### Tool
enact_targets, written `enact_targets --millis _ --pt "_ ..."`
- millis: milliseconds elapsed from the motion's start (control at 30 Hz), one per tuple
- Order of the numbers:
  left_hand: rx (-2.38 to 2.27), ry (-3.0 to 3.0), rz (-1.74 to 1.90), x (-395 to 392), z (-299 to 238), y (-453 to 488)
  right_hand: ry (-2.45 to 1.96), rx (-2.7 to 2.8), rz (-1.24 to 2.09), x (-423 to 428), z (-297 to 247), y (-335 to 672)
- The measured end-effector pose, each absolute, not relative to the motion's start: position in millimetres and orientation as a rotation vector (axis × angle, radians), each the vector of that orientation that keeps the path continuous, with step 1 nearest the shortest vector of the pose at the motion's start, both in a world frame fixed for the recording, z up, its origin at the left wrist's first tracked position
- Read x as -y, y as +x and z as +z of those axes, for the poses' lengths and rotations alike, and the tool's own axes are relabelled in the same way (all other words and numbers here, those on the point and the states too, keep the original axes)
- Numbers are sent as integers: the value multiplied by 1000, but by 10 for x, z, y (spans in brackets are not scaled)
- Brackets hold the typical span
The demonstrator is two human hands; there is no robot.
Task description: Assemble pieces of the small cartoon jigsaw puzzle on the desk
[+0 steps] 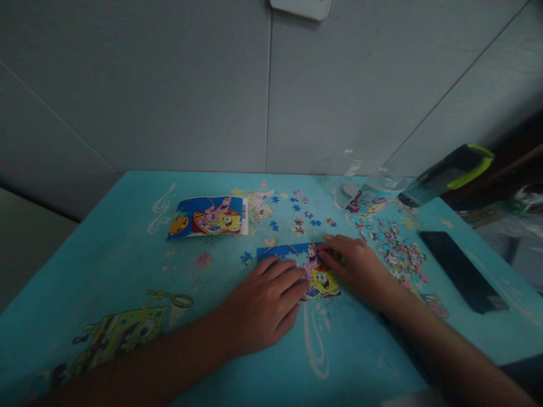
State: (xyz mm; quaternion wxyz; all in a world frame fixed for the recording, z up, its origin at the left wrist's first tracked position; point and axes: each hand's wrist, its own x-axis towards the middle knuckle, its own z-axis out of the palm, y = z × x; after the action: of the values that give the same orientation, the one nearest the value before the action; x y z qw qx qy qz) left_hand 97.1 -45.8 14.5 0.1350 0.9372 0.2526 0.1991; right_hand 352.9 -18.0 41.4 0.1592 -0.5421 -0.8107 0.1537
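Observation:
A partly assembled jigsaw puzzle (323,282) with a blue background and a yellow cartoon figure lies flat on the table. My left hand (271,302) rests across its lower left part, fingers spread and stretched out, covering some of the picture. At the upper right of the puzzle, my right hand (352,263) has its thumb and fingertips bent together on a puzzle piece, mostly hidden by the fingers. A loose blue piece (246,258) lies just left of the puzzle. Behind it, several more loose pieces (298,221) are scattered.
A printed puzzle packet (212,216) lies at the back left. To the right are a heap of small mixed pieces (396,251) and a dark flat object (460,270). Clear plastic containers (377,192) and a dark bottle (441,175) stand near the wall (190,90).

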Motion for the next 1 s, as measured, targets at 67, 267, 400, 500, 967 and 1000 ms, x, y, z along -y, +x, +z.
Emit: enact_targets --millis 67,267,400,500,967,1000 --pt "-732 2715 571 455 147 970 -1522 2321 493 174 440 3540" --pt "-737 2710 590 450 144 975 -1543 2322 478 170 440 3545" --pt "-737 2707 585 457 136 973 -1546 2317 467 166 430 3540" --pt "-742 2705 569 461 129 969 -1522 2288 482 162 442 3552" --pt "-752 2706 557 463 103 963 -1495 2315 493 147 456 3575" --pt "-750 2709 557 463 101 962 -1523 2277 443 120 443 3607"
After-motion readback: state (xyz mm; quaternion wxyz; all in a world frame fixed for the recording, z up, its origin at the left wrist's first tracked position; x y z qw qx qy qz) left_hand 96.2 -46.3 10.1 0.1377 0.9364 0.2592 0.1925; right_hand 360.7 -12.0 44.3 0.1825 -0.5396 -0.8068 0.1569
